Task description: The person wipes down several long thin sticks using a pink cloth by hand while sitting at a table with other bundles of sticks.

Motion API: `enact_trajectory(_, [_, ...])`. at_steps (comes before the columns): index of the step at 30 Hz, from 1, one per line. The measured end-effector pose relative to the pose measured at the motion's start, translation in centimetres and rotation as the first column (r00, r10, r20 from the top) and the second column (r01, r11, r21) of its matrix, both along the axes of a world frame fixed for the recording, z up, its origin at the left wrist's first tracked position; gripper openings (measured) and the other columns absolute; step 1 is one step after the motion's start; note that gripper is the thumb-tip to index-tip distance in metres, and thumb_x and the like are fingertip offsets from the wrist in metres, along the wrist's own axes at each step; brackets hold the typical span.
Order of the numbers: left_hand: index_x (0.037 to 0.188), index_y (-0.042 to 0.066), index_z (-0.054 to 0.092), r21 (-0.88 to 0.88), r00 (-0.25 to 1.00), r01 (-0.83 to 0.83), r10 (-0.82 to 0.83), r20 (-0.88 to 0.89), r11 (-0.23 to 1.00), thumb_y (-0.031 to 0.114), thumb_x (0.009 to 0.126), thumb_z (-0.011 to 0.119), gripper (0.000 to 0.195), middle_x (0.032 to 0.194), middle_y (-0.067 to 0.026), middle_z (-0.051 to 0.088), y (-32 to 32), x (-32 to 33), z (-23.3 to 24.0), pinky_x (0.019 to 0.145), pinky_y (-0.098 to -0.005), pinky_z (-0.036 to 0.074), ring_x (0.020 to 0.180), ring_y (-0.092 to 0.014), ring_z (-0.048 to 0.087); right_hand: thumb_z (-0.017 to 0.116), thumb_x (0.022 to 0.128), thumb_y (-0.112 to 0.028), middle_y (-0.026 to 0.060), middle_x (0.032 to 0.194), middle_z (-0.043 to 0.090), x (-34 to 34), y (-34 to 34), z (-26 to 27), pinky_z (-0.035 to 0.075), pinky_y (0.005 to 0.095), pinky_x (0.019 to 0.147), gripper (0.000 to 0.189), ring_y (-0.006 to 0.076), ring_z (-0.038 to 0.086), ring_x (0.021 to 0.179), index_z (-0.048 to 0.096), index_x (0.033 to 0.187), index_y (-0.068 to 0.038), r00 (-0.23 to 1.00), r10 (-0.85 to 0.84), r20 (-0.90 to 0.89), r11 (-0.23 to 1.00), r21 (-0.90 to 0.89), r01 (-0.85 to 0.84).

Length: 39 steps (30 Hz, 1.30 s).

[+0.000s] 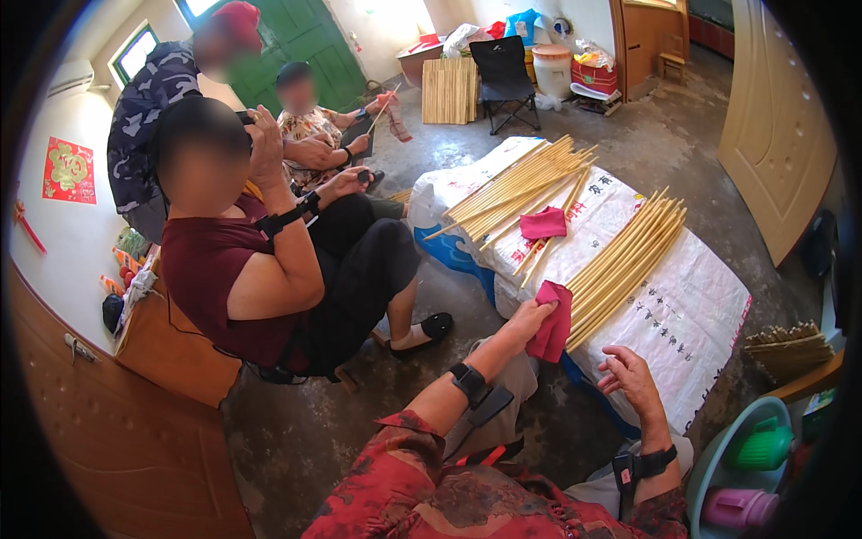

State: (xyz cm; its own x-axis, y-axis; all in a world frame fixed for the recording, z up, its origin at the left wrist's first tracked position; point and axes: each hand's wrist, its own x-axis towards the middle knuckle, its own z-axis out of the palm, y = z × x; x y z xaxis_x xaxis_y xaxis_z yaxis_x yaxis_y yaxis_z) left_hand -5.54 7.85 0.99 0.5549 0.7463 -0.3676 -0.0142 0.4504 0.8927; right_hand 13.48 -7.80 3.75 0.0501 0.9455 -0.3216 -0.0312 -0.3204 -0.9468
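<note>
My left hand [534, 320] holds a dark pink cloth [552, 330], which hangs at the near end of a row of thin wooden or bamboo sticks [623, 269]. Fingers apart and with nothing in them, my right hand [630, 377] is over the near edge of the low table, covered by a white printed woven plastic sheet [700, 283]. Beyond lies a looser pile of similar sticks [515, 185], some crossing over others. A second pink cloth [543, 223] rests across a few sticks between the two groups.
A seated person in a dark red top [236, 276] is close on the left; two more people are behind. A black folding chair [502, 74] and a bundle of sticks [449, 91] stand at the back. A pale blue basin [707, 465] holding plastic jugs stands at lower right.
</note>
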Motion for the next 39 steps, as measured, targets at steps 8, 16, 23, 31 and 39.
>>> enact_trajectory(8, [0.092,0.003,0.053,0.019,1.0,-0.002,0.002,-0.014,1.0,0.025,0.084,0.051,0.023,0.078,-0.0044,0.058,0.2,0.0,-0.5,0.057,-0.0256,0.047,0.066,-0.013,0.056,0.044,0.084,-0.016,0.0128,0.087,0.056,0.1,-0.1,0.0,0.047,0.0241,0.052,0.033,0.015,0.057,0.061,0.044,0.111,0.002,1.0,0.004,0.008,1.0,0.0,-0.004])
enact_trajectory(16, [0.091,0.003,0.052,0.019,0.999,-0.001,0.002,-0.048,1.0,0.025,0.084,0.05,0.023,0.076,-0.0053,0.058,0.6,0.2,-0.9,0.054,-0.026,0.047,0.064,-0.014,0.057,0.045,0.083,-0.018,0.0133,0.088,0.056,0.3,-0.3,-0.1,0.047,0.0243,0.052,0.035,0.0162,0.057,0.062,0.043,0.112,0.002,1.0,0.003,0.012,1.0,0.014,-0.003])
enact_trajectory(23, [0.091,0.003,0.052,0.049,1.0,-0.016,0.017,-0.024,0.999,0.024,0.084,0.05,0.023,0.077,-0.0062,0.058,1.0,0.1,-1.8,0.055,-0.0265,0.047,0.064,-0.014,0.057,0.046,0.082,-0.019,0.0137,0.089,0.055,0.4,-0.3,-0.4,0.048,0.0247,0.053,0.037,0.0175,0.058,0.062,0.043,0.112,0.002,1.0,0.016,0.024,1.0,0.019,-0.016])
enact_trajectory(31, [0.076,0.0,0.055,0.043,0.992,-0.119,0.116,0.052,0.992,0.026,0.083,0.049,0.027,0.064,-0.0028,0.054,0.5,-0.2,-1.2,0.047,-0.0251,0.04,0.054,-0.011,0.051,0.045,0.083,-0.02,0.0147,0.09,0.055,0.3,-0.4,-0.3,0.048,0.0254,0.054,0.037,0.0184,0.058,0.064,0.043,0.113,0.002,0.999,0.018,0.039,1.0,0.004,-0.018])
enact_trajectory(39, [0.082,0.002,0.054,0.044,0.99,-0.124,0.121,0.075,0.991,0.025,0.083,0.049,0.023,0.07,-0.0049,0.056,0.6,-0.8,-0.6,0.051,-0.026,0.044,0.058,-0.013,0.054,0.044,0.083,-0.019,0.0154,0.09,0.055,0.2,-0.2,-0.3,0.048,0.0261,0.053,0.036,0.0189,0.058,0.064,0.043,0.112,0.002,0.998,0.022,0.064,1.0,-0.005,-0.022])
